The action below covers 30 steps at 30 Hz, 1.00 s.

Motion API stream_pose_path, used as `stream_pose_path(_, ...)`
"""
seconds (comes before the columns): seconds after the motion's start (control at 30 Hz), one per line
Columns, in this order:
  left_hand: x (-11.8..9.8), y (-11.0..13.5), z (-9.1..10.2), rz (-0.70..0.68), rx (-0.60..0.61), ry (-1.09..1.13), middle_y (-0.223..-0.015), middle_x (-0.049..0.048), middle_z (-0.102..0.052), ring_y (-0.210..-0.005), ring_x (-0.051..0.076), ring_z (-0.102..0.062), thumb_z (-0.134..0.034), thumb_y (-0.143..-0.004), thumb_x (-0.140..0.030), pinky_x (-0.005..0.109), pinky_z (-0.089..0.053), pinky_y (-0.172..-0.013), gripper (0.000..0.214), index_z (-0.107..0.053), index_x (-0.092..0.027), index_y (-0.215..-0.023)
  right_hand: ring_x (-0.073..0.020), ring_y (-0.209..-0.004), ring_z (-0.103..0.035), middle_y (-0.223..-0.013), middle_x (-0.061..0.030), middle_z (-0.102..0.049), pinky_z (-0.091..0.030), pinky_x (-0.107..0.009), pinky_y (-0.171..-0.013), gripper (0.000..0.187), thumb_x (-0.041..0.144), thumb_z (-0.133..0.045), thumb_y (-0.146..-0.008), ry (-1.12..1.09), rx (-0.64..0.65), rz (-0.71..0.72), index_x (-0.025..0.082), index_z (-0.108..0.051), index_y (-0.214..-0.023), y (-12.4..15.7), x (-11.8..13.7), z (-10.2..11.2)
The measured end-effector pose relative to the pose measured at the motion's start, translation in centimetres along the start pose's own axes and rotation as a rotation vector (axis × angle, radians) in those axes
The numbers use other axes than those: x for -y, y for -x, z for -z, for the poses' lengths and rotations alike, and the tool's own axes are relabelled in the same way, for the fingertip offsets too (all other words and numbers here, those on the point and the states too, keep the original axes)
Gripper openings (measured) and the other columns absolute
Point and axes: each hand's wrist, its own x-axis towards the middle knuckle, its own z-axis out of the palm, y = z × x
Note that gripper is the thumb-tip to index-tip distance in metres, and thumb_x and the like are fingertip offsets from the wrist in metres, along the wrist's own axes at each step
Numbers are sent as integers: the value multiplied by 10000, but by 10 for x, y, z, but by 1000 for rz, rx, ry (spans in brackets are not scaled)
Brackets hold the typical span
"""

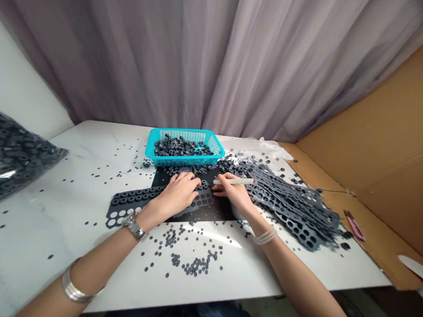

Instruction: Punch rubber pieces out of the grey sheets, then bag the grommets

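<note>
My left hand (181, 195) rests palm down, fingers spread and bent, on a dark foam-like sheet (123, 200) punched with rows of round holes. Rings still sit in the upper rows, while the lower left holes show white through them. In my right hand (235, 193), the fingers close round a slim white pen-like stick (244, 181). Its left end points at the sheet's right end, just past my left fingers. Part of the sheet lies over a black mat (222, 210); my left hand and forearm hide some of it.
A turquoise basket (186, 160) of dark rings stands behind the mat. Punched-out sheets (290, 201) are heaped to the right. Small dark discs (195, 266) are scattered around. A bag of dark pieces (11, 153) is at left. A pink-handled tool (356, 228) lies on the cardboard (377, 250).
</note>
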Motion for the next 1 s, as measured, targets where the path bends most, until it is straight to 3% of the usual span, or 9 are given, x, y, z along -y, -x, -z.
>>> stream_pose_path(0.23,-7,-32,-15,-12,-56,-10,-1027,84,-629,-1022,237,-533,-453,-896,-192,376,-418,-917,255,-676,-190,-1020,-165,-611,-655,-661,-36,-639,-583,-290,-568,264,412,-610,-796,123,24,41,170,-578,-695,-6,-9,0)
stream_pose_path(0.63,-18,-34,-11,17,-24,-106,-952,82,-670,-948,245,-588,-499,-880,-207,362,-442,-838,219,-683,-189,-998,-164,-577,-651,-628,-28,-661,-540,-267,-561,262,401,-531,-862,339,73,174,186,-572,-718,-13,-16,1)
stream_pose_path(0.87,-33,-41,-8,39,-4,-210,-949,132,-683,-996,281,-600,-449,-866,-130,401,-429,-850,219,-668,-137,-867,-147,-548,-619,-596,-23,-659,-465,-229,-536,241,273,-492,-871,528,99,234,193,-542,-649,-14,-1,-1)
stream_pose_path(1.0,-32,-45,-11,70,5,-231,-924,153,-694,-924,282,-640,-459,-847,-135,392,-448,-804,214,-673,-126,-852,-152,-531,-593,-544,-18,-625,-429,-236,-538,252,198,-499,-836,615,97,254,203,-507,-584,-17,11,-6)
